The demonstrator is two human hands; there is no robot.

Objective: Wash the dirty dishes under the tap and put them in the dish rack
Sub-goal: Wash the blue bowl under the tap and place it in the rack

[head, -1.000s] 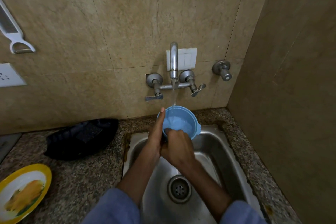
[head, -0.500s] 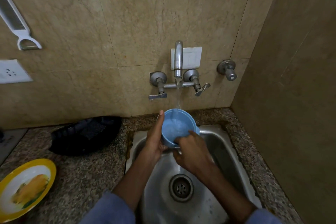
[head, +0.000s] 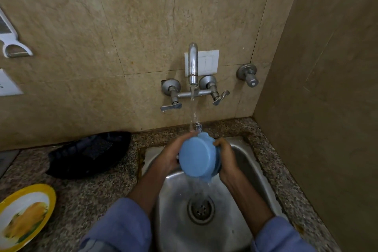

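Both hands, left hand (head: 170, 155) and right hand (head: 226, 156), grip a smooth round blue plastic bowl (head: 197, 155), flat base toward the camera, under the running metal tap (head: 192, 63) over the steel sink (head: 247, 161) set in a speckled granite tabletop (head: 81, 192); no writing is legible.

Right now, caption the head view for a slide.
Both hands, left hand and right hand, tip a blue bowl under the running tap.

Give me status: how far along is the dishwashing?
Done: nothing visibly; no dish rack in view. In hand: both hands, left and right, hold the blue bowl base-up under the running tap, water draining into the sink. Left: the yellow-rimmed plate waits on the counter.
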